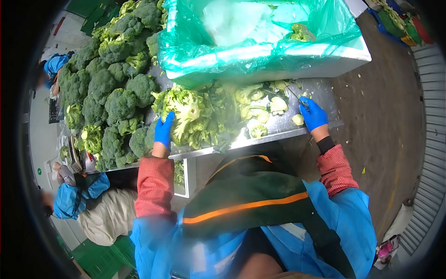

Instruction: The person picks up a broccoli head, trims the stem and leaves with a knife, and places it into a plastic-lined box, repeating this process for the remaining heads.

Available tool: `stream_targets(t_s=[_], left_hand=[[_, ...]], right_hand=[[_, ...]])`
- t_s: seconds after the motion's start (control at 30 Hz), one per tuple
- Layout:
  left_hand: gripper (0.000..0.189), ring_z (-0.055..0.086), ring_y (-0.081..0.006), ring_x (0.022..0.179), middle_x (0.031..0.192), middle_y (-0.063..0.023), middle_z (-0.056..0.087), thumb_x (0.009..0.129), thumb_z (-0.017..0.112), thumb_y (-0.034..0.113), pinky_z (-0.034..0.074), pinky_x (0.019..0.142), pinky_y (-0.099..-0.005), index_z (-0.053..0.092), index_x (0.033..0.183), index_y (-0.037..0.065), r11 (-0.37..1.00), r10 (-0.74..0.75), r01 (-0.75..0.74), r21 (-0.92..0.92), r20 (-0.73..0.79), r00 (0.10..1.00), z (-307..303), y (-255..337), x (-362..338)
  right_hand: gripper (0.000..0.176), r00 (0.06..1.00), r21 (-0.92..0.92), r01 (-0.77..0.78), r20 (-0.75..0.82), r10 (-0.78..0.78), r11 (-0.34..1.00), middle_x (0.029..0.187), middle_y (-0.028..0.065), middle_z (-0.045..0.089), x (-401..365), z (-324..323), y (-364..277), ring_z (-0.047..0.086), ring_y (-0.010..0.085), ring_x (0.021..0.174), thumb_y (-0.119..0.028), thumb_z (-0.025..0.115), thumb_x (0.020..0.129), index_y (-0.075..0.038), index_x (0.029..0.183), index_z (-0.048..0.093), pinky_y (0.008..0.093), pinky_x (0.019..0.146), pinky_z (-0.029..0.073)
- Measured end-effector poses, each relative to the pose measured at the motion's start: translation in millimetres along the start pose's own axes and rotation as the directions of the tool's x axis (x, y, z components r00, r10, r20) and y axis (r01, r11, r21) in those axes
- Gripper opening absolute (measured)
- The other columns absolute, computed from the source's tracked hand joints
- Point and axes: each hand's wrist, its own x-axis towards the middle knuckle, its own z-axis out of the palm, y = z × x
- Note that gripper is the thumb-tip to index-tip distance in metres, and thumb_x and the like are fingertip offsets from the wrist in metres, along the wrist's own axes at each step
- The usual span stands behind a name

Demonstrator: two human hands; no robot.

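Observation:
My left hand point(164, 129), in a blue glove, rests against the left side of a pale-stemmed broccoli piece point(188, 111) on the metal table point(320, 93); its fingers are partly hidden by the florets. At the table's right end my right hand point(312, 113), also gloved in blue, is closed around a knife point(292, 93) whose thin blade points up and left. Cut stem pieces point(278, 105) and leafy scraps lie between the two hands. One pale stem end point(298, 120) sits just left of my right hand.
A large pile of broccoli heads point(121, 103) covers the table's left part. Behind the scraps stands a white box point(325, 65) with a green plastic liner. Two people point(81, 197) in blue are at the left. A white crate point(186, 186) shows below the table edge.

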Motion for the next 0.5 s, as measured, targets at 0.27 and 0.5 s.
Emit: stream_targets(t_s=[0.27,0.5], left_hand=[[0.054,0.057,-0.0172,0.102,0.117,-0.0105,0.060,0.090,0.062,0.036,0.045,0.089,-0.0310,0.050,0.127,-0.002,0.999,-0.049,0.048,0.010,0.065,0.997,-20.1,-21.7,17.3],[0.082,0.040,-0.0223,0.128,0.139,-0.0143,0.044,0.087,0.063,0.044,0.030,0.106,-0.0347,0.026,0.142,-0.006,0.993,-0.026,0.046,-0.109,0.176,0.984,-29.3,-36.1,23.0]], right_hand=[[0.035,0.942,-0.478,0.090,0.327,0.081,0.874,0.091,0.0144,0.064,-8.4,-22.6,-19.9,0.063,0.0342,0.083,-0.034,0.071,0.077,-0.009,0.100,0.063,0.0406,0.073,0.050],[0.037,0.932,-0.395,0.023,0.342,0.124,0.919,0.098,0.0143,0.063,-9.2,-15.1,-13.0,0.061,0.0352,0.088,-0.033,0.072,0.074,-0.008,0.098,0.060,0.0419,0.074,0.049]])
